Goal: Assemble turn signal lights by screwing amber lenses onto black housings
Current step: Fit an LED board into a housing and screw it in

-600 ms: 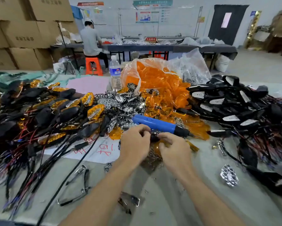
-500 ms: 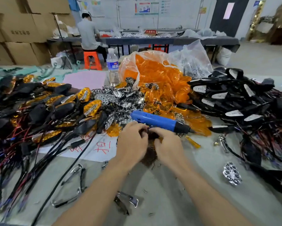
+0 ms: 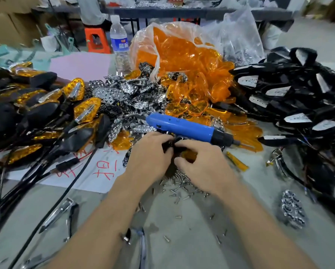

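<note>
Both forearms reach forward from the bottom edge and meet over the middle of the worktop (image 3: pixel 182 239). The left hand (image 3: pixel 149 154) lies knuckles up, fingers curled down and closed on a small black housing (image 3: pixel 170 144). The right hand (image 3: pixel 203 166) meets it from the other side, fingers bent and pinching the same housing, so the two hands almost touch. A bit of amber lens (image 3: pixel 188 155) shows under the right hand's fingers; how it sits on the housing is hidden.

Just beyond the knuckles a blue electric screwdriver (image 3: pixel 182 127) lies flat on its side, its black tip pointing away past the right hand. Under and just behind the hands is a scatter of small screws (image 3: pixel 180 183). Beyond the screwdriver are a pile of chrome reflectors (image 3: pixel 124 94) and a bag spilling loose amber lenses (image 3: pixel 191 74), with a water bottle (image 3: pixel 120 43) standing farther off. Left of the left hand lies a heap of finished lights (image 3: pixel 46 105) with trailing wires, partly over a paper with red writing (image 3: pixel 96 171). Right of the right hand is a heap of bare black housings (image 3: pixel 298 98), and nearer, a single reflector (image 3: pixel 293 208).
</note>
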A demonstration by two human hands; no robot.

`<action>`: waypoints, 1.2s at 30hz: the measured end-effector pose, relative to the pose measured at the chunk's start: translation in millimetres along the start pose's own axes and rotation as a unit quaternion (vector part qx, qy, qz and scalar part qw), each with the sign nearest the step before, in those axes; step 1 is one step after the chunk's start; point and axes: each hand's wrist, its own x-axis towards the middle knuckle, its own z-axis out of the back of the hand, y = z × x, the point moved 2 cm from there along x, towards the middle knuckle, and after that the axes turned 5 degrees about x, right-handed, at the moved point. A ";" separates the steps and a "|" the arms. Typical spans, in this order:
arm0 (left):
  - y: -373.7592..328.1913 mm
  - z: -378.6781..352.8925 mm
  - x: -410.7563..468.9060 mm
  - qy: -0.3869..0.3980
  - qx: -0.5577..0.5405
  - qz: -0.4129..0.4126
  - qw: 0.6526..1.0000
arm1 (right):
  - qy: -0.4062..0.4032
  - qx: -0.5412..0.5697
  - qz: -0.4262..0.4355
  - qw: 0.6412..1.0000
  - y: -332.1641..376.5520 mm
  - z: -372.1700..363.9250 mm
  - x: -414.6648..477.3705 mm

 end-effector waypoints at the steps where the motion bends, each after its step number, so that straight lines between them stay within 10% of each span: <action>1: 1.0 2.3 3.4 -0.018 -0.002 0.011 1.000 | 0.010 -0.010 0.011 1.000 1.2 4.3 -2.1; 6: 0.2 2.5 20.8 -0.025 0.022 0.035 0.999 | 0.032 -0.042 -0.019 0.998 -4.0 15.2 -4.8; 13: -6.1 29.2 5.7 -0.147 -0.061 0.007 0.987 | -0.109 0.010 0.007 0.994 -2.4 19.9 -7.6; 19: -7.8 39.5 -12.2 -0.100 -0.151 0.029 0.983 | -0.251 0.113 0.038 0.961 -5.4 33.3 -7.2; 26: -5.4 32.8 -9.8 -0.090 -0.132 0.038 0.986 | -0.157 0.018 -0.034 0.987 -7.0 25.3 -7.6; 30: 7.6 37.0 1.5 -0.132 -0.136 0.094 0.977 | -0.155 0.025 0.085 0.984 21.5 20.8 -21.5; 36: 16.2 36.4 16.0 -0.064 -0.233 0.154 0.958 | 0.213 0.070 0.181 0.958 62.3 -44.7 -62.3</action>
